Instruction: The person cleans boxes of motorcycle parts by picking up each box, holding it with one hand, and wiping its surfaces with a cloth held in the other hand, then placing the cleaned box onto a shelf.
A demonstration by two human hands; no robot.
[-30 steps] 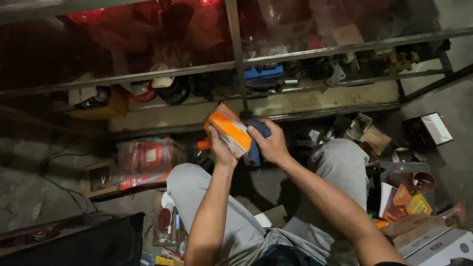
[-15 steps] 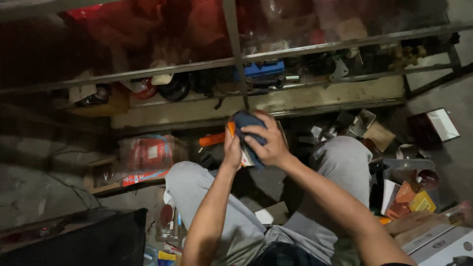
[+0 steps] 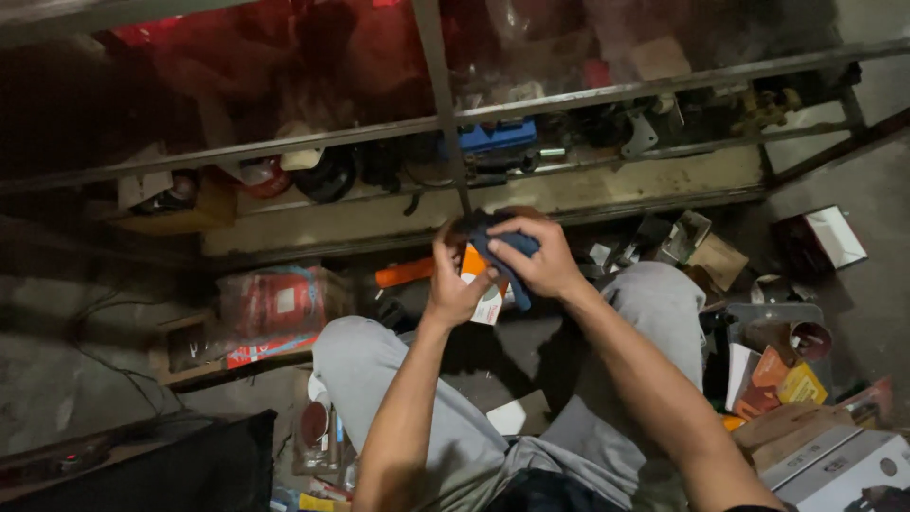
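Left hand (image 3: 455, 284) gripping an orange-and-white box (image 3: 482, 284), right hand (image 3: 536, 261) closed on a dark blue cloth (image 3: 493, 242) pressed against it, metal shelf (image 3: 569, 190) just beyond

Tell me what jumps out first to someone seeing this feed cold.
At center, the left hand holds a small orange and white box while the right hand presses a dark blue cloth on it. Behind them runs a cluttered metal shelf, and loose boxes pile up at lower right.

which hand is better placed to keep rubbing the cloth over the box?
Probably right. The right hand has the dark blue cloth bunched under its fingers on top of the orange and white box; the left hand grips the box from below.
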